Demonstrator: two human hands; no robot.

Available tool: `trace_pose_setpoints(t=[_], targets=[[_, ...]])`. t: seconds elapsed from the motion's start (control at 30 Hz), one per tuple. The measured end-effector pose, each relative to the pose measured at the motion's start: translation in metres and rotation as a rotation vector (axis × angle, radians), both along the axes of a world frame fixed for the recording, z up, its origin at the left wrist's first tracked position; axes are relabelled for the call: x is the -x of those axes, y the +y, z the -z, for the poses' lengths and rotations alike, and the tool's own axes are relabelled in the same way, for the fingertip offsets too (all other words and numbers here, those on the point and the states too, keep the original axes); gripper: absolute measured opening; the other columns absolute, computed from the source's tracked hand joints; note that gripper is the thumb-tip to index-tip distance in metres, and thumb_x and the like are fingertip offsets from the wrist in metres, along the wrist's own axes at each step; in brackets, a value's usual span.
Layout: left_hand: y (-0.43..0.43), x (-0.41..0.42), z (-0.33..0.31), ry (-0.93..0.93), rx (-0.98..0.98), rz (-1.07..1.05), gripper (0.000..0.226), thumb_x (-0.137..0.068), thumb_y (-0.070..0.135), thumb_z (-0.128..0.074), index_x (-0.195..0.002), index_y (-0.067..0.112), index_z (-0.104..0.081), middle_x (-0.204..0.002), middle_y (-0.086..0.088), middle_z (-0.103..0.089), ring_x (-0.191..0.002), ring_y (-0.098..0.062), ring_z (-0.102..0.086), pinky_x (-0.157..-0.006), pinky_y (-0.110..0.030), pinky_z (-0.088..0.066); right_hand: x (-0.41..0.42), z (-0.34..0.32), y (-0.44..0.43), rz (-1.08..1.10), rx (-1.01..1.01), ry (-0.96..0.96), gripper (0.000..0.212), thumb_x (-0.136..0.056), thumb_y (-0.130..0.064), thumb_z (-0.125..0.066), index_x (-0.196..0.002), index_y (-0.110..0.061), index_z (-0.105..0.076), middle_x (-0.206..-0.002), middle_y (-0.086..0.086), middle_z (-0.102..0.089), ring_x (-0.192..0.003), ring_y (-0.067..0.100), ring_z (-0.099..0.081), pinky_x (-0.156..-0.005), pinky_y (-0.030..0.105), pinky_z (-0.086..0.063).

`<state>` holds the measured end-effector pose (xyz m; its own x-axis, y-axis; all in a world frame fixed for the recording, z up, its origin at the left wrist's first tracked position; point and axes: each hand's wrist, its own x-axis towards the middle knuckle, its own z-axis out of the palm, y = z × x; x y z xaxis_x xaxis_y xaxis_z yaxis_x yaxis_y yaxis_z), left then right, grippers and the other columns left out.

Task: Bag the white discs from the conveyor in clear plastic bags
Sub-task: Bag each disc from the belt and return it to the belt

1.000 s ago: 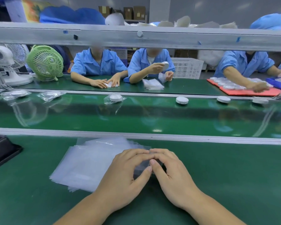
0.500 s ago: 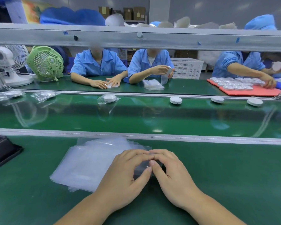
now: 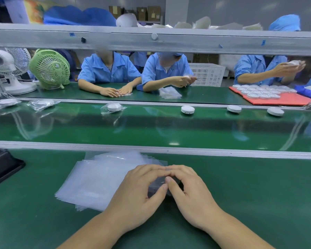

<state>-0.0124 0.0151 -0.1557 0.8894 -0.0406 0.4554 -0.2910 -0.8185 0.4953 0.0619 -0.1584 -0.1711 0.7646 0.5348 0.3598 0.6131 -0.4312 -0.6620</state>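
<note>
- Green bench mat (image 3: 258,194) is carrying your clear bags (image 3: 97,178) near its far edge, handy.
- Your left hand (image 3: 136,193) and right hand (image 3: 190,194) are arching over their right edge, fingertips (image 3: 160,169) meeting; pinching a bag or not, unclear.
- White discs (image 3: 187,109) are riding the conveyor's (image 3: 151,130) far edge, unbagged.

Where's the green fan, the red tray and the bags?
green fan (image 3: 49,68): head view, grille centre.
red tray (image 3: 291,101): head view, bare front part.
bags (image 3: 97,178): head view, top bag's middle.

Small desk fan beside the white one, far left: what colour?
Light green: the fan shows best in the head view, the only one.
</note>
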Motion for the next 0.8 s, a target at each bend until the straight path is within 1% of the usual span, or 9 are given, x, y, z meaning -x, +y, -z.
trace_pose_setpoints(t=[0.1,0.17,0.33,0.47,0.57,0.7,0.8], targets=[[0.0001,0.0006,0.0003,0.003,0.006,-0.002,0.034,-0.094,0.049,-0.05,-0.127,0.05,-0.059,-0.129,0.04,-0.051,-0.13,0.007,-0.043,-0.106,-0.011,-0.028,0.0011,-0.0017,-0.0005,-0.009,0.003,-0.002,0.024,-0.1,-0.038,-0.048,-0.109,-0.053,-0.065,-0.122,-0.04,-0.054,-0.13,-0.004,-0.045,-0.103,0.005,-0.029],[0.0001,0.0009,0.0002,0.004,0.009,-0.001,0.033,-0.094,0.049,-0.051,-0.126,0.05,-0.059,-0.13,0.041,-0.05,-0.129,0.007,-0.043,-0.105,-0.009,-0.027,0.0018,-0.003,0.0,-0.01,0.004,-0.005,0.024,-0.1,-0.039,-0.048,-0.108,-0.055,-0.063,-0.123,-0.041,-0.053,-0.13,-0.005,-0.045,-0.103,0.005,-0.028],[0.0006,0.0,0.0012,0.01,0.004,0.0,0.033,-0.094,0.049,-0.051,-0.127,0.05,-0.058,-0.129,0.04,-0.051,-0.129,0.007,-0.043,-0.106,-0.012,-0.03,0.0019,-0.0034,0.0008,-0.006,0.012,-0.006,0.023,-0.098,-0.043,-0.045,-0.105,-0.06,-0.06,-0.122,-0.043,-0.052,-0.13,-0.006,-0.044,-0.103,0.005,-0.028],[0.0007,-0.0007,0.0028,0.014,0.003,-0.005,0.033,-0.095,0.049,-0.052,-0.127,0.053,-0.055,-0.129,0.041,-0.05,-0.13,0.007,-0.043,-0.104,-0.01,-0.028,0.0015,-0.0029,0.0006,-0.007,0.017,-0.012,0.023,-0.097,-0.045,-0.044,-0.104,-0.06,-0.06,-0.123,-0.044,-0.051,-0.13,-0.006,-0.043,-0.103,0.004,-0.028],[0.0011,-0.0016,0.0034,0.008,-0.003,-0.007,0.033,-0.096,0.048,-0.053,-0.128,0.054,-0.053,-0.129,0.041,-0.05,-0.129,0.006,-0.044,-0.104,-0.012,-0.031,0.0008,-0.0025,0.0011,-0.007,0.02,-0.017,0.024,-0.096,-0.048,-0.041,-0.105,-0.059,-0.061,-0.123,-0.045,-0.05,-0.129,-0.008,-0.043,-0.102,0.003,-0.027],[0.0015,-0.0018,0.0041,0.001,0.001,0.002,0.033,-0.096,0.047,-0.054,-0.128,0.052,-0.055,-0.128,0.039,-0.052,-0.128,0.005,-0.046,-0.104,-0.018,-0.035,-0.0004,-0.0006,0.0006,-0.01,0.012,-0.008,0.026,-0.097,-0.042,-0.046,-0.11,-0.051,-0.067,-0.12,-0.043,-0.053,-0.128,-0.008,-0.043,-0.1,0.003,-0.027],[0.0019,-0.0015,0.0041,0.0,0.002,0.001,0.032,-0.096,0.047,-0.054,-0.128,0.052,-0.055,-0.127,0.039,-0.052,-0.127,0.006,-0.046,-0.104,-0.018,-0.035,-0.0002,-0.001,0.0001,-0.013,0.016,-0.009,0.026,-0.097,-0.041,-0.046,-0.111,-0.05,-0.067,-0.12,-0.043,-0.052,-0.127,-0.008,-0.043,-0.099,0.003,-0.027]])
